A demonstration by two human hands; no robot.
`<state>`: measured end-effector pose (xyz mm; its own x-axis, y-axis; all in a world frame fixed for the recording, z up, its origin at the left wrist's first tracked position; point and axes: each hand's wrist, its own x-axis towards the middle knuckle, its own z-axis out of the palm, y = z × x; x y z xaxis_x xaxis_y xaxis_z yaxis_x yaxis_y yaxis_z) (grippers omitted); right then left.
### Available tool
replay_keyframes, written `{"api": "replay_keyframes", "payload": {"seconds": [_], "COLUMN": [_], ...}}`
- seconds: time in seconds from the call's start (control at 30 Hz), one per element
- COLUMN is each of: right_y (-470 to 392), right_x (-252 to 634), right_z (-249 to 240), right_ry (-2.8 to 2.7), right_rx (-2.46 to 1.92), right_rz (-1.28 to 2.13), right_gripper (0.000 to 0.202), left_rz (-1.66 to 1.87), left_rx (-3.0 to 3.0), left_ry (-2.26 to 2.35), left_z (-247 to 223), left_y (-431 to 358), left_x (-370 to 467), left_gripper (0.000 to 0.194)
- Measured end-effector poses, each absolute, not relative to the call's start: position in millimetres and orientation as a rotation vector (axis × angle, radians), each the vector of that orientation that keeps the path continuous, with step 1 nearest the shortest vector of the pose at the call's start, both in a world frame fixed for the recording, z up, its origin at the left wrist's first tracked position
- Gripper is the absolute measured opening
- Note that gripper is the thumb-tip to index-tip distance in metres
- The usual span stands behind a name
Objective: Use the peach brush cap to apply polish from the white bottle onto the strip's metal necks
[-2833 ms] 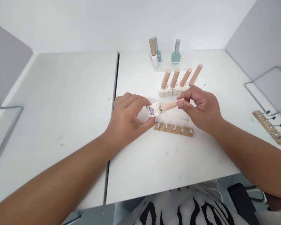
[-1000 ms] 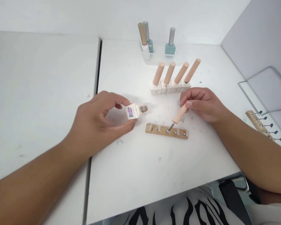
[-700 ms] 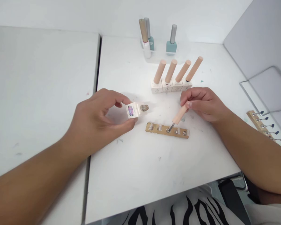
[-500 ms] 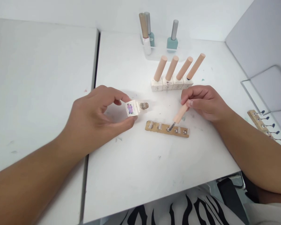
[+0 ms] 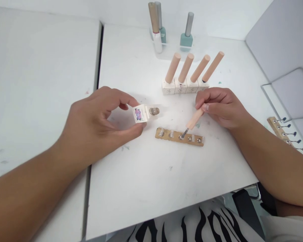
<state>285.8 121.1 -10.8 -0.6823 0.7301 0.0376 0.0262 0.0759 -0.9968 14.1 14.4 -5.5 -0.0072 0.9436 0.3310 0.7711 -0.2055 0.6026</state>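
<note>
Between thumb and fingers, my left hand (image 5: 98,117) grips a white square nail polish bottle (image 5: 139,114) with a flower print. The bottle is tipped on its side, its uncapped neck facing right. My right hand (image 5: 219,106) pinches the peach handle of a nail polish brush (image 5: 195,118). Its bristle tip meets the middle of a tan strip (image 5: 175,137) on the table, at one of several round metal studs. Small clear pieces sit at some of the studs. Whether the bristles press on a clear piece or the stud I cannot tell.
Behind my right hand stands a row of several white bottles with peach caps (image 5: 185,69). A clear tray (image 5: 171,53) further back holds teal bottles (image 5: 186,41) and a white one with a tan cap. At far right lie a strip with dark-tipped pieces (image 5: 282,131) and a wire frame (image 5: 270,101).
The view has shifted slightly, so most things sit a little higher in the picture. Both hands keep their holds, and the brush tip stays at the strip's middle stud.
</note>
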Motion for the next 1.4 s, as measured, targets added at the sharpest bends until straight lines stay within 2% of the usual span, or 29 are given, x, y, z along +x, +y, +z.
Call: {"api": "replay_keyframes", "payload": {"seconds": [0.77,1.0,1.27,1.4], "right_y": [123.2,125.1,124.0,120.5], "right_x": [284.3,286.2,287.1,286.0], "right_z": [-10.0,-11.1,-8.6,-7.5], "right_ry": [-1.780,-1.751,-1.743,-1.760], "right_rx": [-0.775,-0.751,-0.722,-0.659], "right_rz": [1.618,1.633,1.587,1.456], "right_gripper": [0.001,0.008,0.004,0.007], "left_rz": [1.033,1.021,1.016,1.054], "left_rx": [1.911,1.904,1.998,2.197], "left_ry": [1.833,1.850,1.813,1.756], "left_z": [-1.8,1.2,-4.7,-6.5], "left_y": [12.9,11.5,14.2,15.1], "left_x": [19.0,21.4,15.2,15.6], "left_gripper": [0.025,0.024,0.022,0.017]}}
